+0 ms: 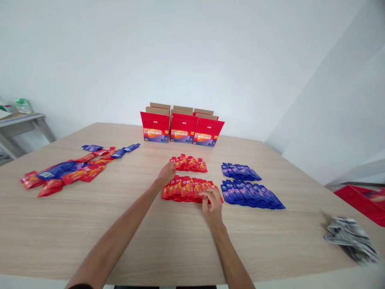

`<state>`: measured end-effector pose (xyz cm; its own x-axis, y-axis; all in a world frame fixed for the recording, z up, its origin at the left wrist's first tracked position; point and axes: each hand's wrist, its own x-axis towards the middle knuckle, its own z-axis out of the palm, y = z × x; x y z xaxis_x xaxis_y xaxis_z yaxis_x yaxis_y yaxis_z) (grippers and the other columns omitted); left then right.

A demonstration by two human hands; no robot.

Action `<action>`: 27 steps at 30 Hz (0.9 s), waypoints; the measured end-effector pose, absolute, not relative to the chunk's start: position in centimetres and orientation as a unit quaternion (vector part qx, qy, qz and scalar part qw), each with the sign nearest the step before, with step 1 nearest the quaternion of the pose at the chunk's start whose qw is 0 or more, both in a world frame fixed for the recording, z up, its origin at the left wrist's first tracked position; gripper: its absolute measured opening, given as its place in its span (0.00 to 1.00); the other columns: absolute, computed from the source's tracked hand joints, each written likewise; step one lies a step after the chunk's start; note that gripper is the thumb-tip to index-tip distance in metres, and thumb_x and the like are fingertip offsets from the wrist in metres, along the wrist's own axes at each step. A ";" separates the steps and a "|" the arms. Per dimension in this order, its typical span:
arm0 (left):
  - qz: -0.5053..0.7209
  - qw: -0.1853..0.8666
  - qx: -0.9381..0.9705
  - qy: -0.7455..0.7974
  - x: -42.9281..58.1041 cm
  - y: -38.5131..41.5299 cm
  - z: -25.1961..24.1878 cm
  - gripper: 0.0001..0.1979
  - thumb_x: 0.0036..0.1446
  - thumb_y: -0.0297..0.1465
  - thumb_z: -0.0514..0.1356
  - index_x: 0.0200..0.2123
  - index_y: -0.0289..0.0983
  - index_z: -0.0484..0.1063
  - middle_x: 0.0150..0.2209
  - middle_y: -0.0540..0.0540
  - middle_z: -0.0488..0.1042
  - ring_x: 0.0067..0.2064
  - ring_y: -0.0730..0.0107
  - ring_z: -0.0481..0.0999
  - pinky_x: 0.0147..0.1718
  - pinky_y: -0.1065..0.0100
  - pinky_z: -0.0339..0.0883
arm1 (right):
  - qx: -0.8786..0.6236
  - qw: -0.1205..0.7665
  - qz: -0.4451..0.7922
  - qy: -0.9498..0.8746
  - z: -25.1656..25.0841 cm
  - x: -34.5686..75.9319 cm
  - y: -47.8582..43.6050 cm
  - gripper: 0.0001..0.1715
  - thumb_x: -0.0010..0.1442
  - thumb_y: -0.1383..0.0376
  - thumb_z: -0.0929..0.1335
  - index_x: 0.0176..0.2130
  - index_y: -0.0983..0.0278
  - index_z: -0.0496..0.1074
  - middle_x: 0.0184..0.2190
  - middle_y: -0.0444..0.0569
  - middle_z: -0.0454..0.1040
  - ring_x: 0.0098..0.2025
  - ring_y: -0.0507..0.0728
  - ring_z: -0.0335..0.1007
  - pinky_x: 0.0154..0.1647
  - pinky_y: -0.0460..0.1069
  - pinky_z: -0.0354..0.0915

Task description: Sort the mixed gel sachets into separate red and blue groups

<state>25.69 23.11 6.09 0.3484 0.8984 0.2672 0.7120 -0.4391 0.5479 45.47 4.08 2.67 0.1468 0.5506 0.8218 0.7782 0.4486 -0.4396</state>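
Observation:
My left hand is closed, its fingertips at the left end of the far row of red pouches. It seems to pinch the end pouch there, though the fingers partly hide it. Nearer to me lies a second, longer row of overlapping red pouches. Over that row's right end, my right hand hovers or rests with fingers loosely curved and a gap to the thumb; nothing shows in it. Right of the red rows lie a far row of blue pouches and a near row of blue pouches.
Three open red cartons stand side by side near the wall. A loose pile of red and blue pouches spreads over the table's left. At the right edge lies a crumpled striped cloth, with a red box beyond it.

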 end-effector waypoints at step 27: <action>0.504 0.181 0.789 0.300 26.2 18.2 4.8 0.10 0.70 0.35 0.59 0.38 0.38 0.78 0.38 0.43 0.77 0.40 0.65 0.78 0.43 0.65 0.75 | -0.470 0.588 0.563 -0.341 6.5 43.9 7.9 0.31 0.56 0.38 0.74 0.39 0.62 0.73 0.30 0.46 0.76 0.22 0.50 0.60 0.20 0.46 0.56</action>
